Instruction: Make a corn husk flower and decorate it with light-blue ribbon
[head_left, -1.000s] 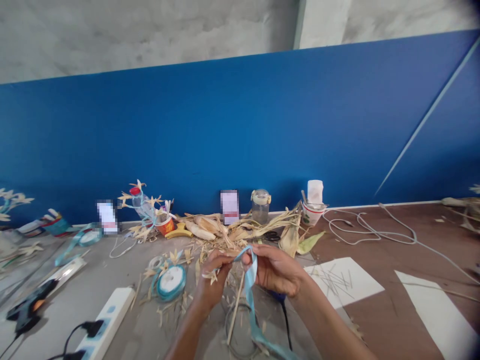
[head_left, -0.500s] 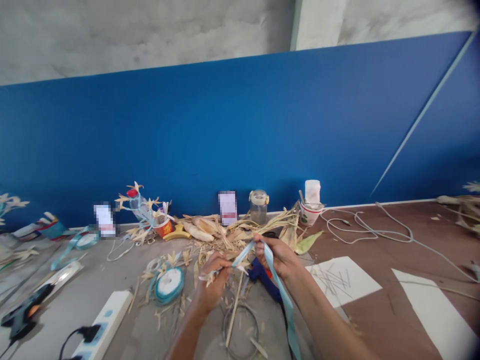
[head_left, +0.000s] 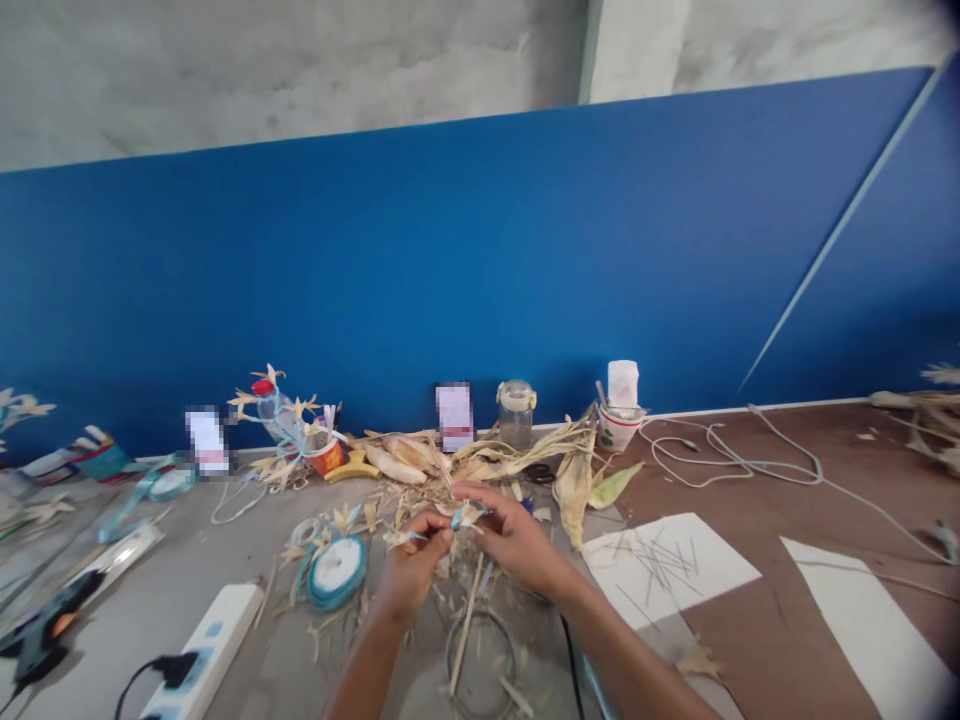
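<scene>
My left hand (head_left: pixel 416 570) pinches a thin stem with pale corn-husk petals (head_left: pixel 396 540) poking out beyond its fingers. Close beside it, my right hand (head_left: pixel 517 540) has its fingers closed on a light blue ribbon (head_left: pixel 459 517), which lies against the stem between both hands. Most of the ribbon's length is hidden by the right hand and forearm. Left of the hands lies a roll of blue ribbon (head_left: pixel 337 572) among husk scraps. Beneath them, a wire coil (head_left: pixel 481 665) rests on the table with a thin stick (head_left: pixel 466 625) across it.
Dried corn husks (head_left: pixel 420 455) heap along the blue partition (head_left: pixel 450 250). Near them stand a lidded jar (head_left: pixel 516 415), a paper cup (head_left: pixel 619 425) and a phone (head_left: pixel 454 415). A power strip (head_left: pixel 214 640) and a black glue gun (head_left: pixel 52 620) lie left; paper (head_left: pixel 667 570) with thin sticks lies right.
My right hand has come left and in toward my left hand, drawing the ribbon close to the stem. The ribbon's long loose tail is now mostly out of sight behind my right arm.
</scene>
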